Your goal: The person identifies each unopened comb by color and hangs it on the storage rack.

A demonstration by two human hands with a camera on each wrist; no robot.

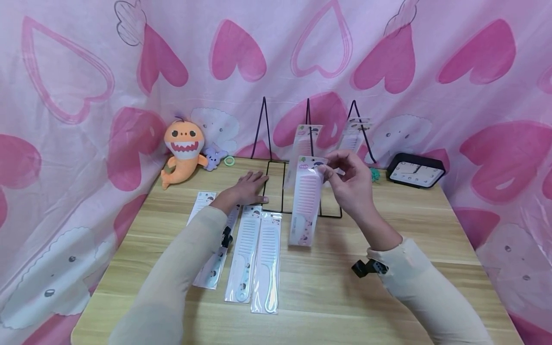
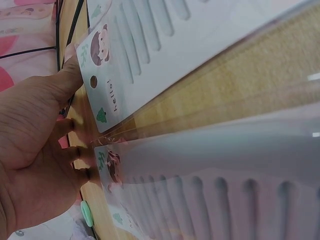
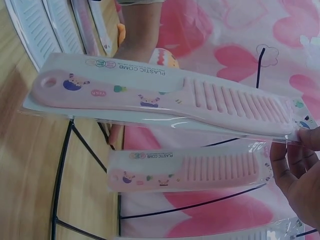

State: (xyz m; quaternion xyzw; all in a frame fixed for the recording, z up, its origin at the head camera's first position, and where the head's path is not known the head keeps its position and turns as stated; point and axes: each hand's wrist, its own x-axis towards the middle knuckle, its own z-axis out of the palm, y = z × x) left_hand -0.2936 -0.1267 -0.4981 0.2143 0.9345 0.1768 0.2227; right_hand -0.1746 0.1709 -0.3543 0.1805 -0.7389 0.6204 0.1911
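From the head view, the right hand (image 1: pixel 351 184) pinches the top edge of a packaged pink comb (image 1: pixel 306 201), which hangs above the wooden table (image 1: pixel 388 287) in front of the black wire rack (image 1: pixel 308 158). Two packaged combs hang on the rack. The left hand (image 1: pixel 246 189) lies flat, fingers straight and together, at the rack's base. Three packaged combs (image 1: pixel 250 254) lie beside its forearm.

In the left wrist view, the fingertips (image 2: pixel 75 67) touch the card tops of two packs.

In the right wrist view, fingertips (image 3: pixel 295 150) pinch the pack's end; another pink comb (image 3: pixel 190 172) hangs behind on the rack.
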